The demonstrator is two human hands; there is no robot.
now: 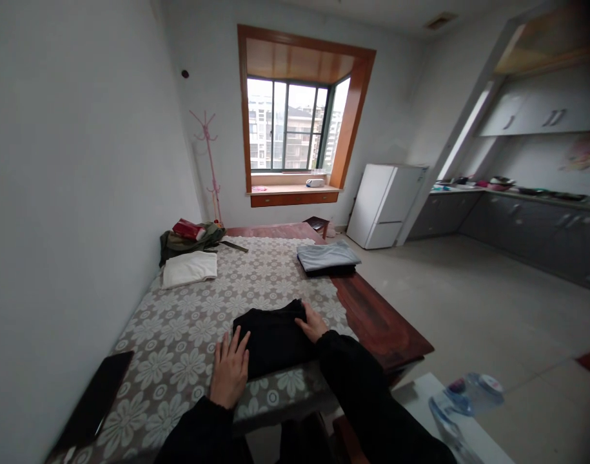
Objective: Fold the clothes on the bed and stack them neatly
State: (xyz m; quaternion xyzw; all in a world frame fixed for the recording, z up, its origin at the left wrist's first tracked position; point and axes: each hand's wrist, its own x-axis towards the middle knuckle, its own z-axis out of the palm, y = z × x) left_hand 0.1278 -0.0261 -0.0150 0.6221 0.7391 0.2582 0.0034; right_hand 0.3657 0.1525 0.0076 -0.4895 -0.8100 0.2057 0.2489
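Your left hand (pixel 231 372) lies flat, fingers spread, on black cloth (pixel 274 338)'s left edge; right hand (pixel 314 324) fingers curl over its far-right corner, on worktop (pixel 178 341).

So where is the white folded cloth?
In the head view, the white folded cloth lies on the far left of the flowered tablecloth, by the wall, just in front of the green clothes pile.
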